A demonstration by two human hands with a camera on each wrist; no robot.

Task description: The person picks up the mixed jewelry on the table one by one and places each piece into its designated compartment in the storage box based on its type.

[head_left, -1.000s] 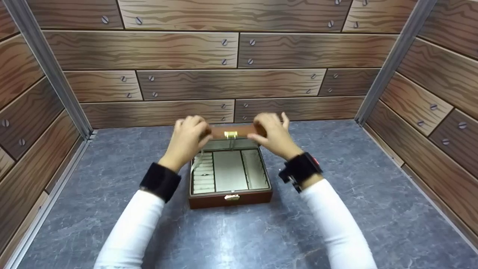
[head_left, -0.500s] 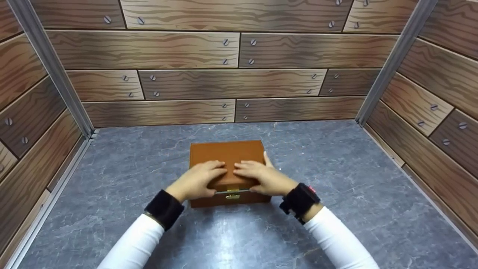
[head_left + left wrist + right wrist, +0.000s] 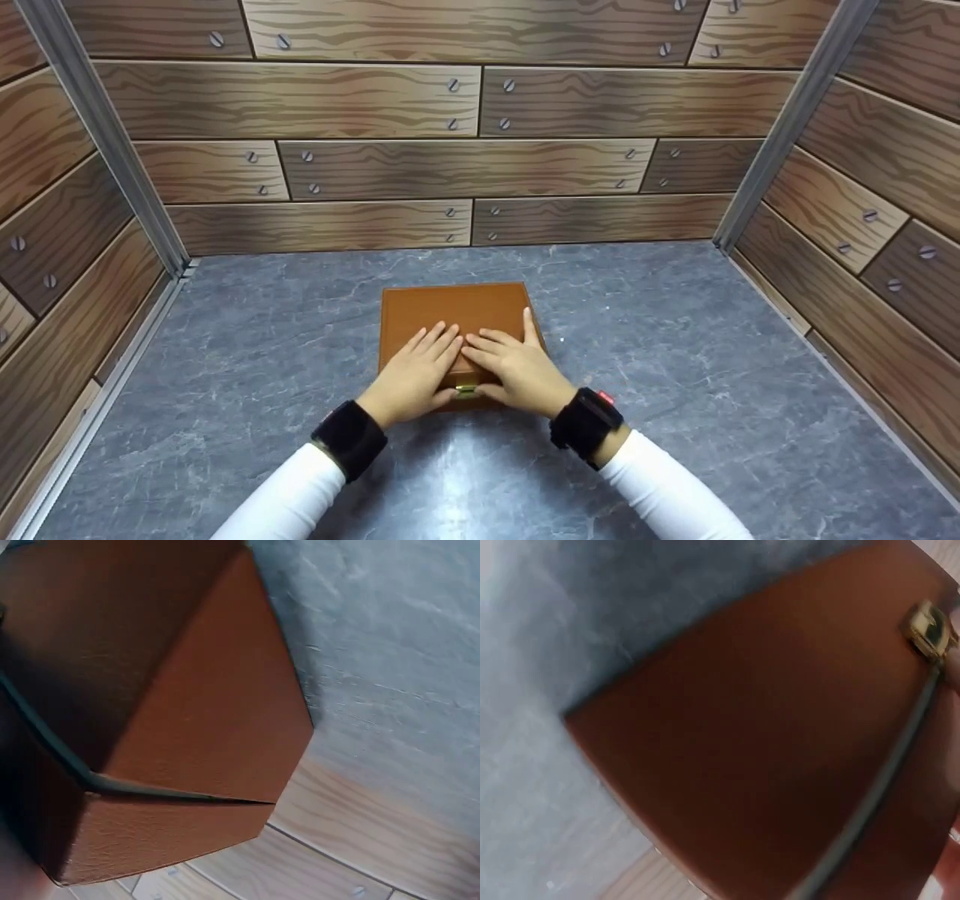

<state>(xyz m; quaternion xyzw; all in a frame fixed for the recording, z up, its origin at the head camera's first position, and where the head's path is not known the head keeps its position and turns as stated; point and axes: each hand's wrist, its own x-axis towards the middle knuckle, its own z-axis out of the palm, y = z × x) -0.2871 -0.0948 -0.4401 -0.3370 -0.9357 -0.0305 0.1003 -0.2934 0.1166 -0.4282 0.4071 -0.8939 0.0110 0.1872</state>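
A brown leather-like jewelry box sits on the grey surface with its lid down. On the front half of the lid rests my left hand, fingers straight, its thumb beside the gold clasp. My right hand lies flat there too, index finger along the right edge and thumb at the clasp's other side. In the left wrist view a narrow gap shows between lid and base of the box. The right wrist view shows the clasp near a blurred finger and a grey seam. The inside is hidden.
A grey marble-patterned surface lies around the box. Wood-print panels stand behind it and on both sides, with metal corner posts between them.
The raised lid has come down over the compartments, carried by both hands. Since half a second ago, my fingers have straightened on the lid and the thumbs have moved in to the clasp.
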